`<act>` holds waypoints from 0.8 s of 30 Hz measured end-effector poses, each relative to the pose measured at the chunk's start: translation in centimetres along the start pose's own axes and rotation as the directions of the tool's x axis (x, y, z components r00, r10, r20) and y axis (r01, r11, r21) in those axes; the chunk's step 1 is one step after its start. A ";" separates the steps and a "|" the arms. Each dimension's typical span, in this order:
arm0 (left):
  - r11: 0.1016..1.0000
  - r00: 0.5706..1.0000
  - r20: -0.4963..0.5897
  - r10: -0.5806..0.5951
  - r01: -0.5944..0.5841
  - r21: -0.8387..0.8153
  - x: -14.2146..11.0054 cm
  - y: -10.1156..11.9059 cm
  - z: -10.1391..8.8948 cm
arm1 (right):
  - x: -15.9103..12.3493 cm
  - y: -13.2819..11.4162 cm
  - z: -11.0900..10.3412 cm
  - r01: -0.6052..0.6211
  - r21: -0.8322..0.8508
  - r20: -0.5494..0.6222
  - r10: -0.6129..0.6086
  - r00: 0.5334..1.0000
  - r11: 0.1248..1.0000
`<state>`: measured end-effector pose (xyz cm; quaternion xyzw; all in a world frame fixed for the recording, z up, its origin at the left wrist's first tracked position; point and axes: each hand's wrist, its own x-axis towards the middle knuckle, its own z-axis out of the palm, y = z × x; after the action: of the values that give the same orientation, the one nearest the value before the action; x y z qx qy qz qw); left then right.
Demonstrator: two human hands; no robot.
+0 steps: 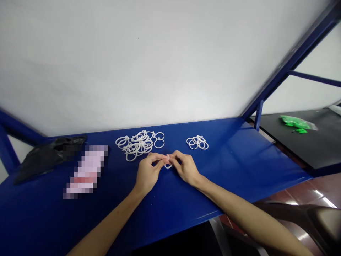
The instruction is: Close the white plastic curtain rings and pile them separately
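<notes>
My left hand (147, 172) and my right hand (185, 167) meet over the middle of a blue metal table (239, 167). Both pinch one small white plastic ring (167, 164) between their fingertips, just above the tabletop. Behind my left hand lies a large tangled heap of white rings (138, 143). A smaller cluster of white rings (197, 142) lies behind my right hand, apart from the big heap.
A black plastic bag (45, 156) lies at the table's left rear, with a blurred pink-white flat item (86, 170) beside it. A white wall backs the table. A blue frame post (287, 60) rises at right. A dark neighbouring table (314, 145) carries a green bag (294, 122).
</notes>
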<state>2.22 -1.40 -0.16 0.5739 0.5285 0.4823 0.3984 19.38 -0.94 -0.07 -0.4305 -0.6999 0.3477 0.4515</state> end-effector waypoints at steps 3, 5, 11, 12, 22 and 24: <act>0.986 0.995 -0.052 0.081 -0.073 0.153 -0.4 0.8 -0.1 | -0.1 -0.3 0.2 0.002 -0.009 -0.026 -0.003 1.000 1.000; 0.974 0.988 -0.094 0.121 -0.100 0.201 -0.4 1.1 -0.2 | -0.1 -0.7 0.5 -0.038 -0.001 -0.091 0.038 0.995 0.999; 0.995 0.999 -0.037 0.036 -0.032 0.097 0.1 0.9 -0.3 | 0.2 -1.3 0.6 -0.114 -0.040 -0.148 0.107 0.983 0.993; 0.996 0.999 -0.033 0.028 -0.025 0.090 0.2 0.8 -0.3 | 0.2 -1.3 0.5 -0.122 -0.043 -0.155 0.114 0.981 0.992; 0.996 1.000 -0.010 0.008 -0.007 0.091 0.3 -0.2 -0.2 | -0.1 -0.7 0.4 -0.087 -0.089 -0.137 0.074 0.988 0.992; 0.996 1.000 -0.016 0.010 -0.008 0.089 0.3 -0.4 -0.2 | -0.2 -0.8 0.3 -0.052 -0.098 -0.107 0.041 0.993 0.994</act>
<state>1.91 -1.05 -0.44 0.5895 0.5502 0.4646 0.3659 18.94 -1.47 0.41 -0.4868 -0.6816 0.2993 0.4571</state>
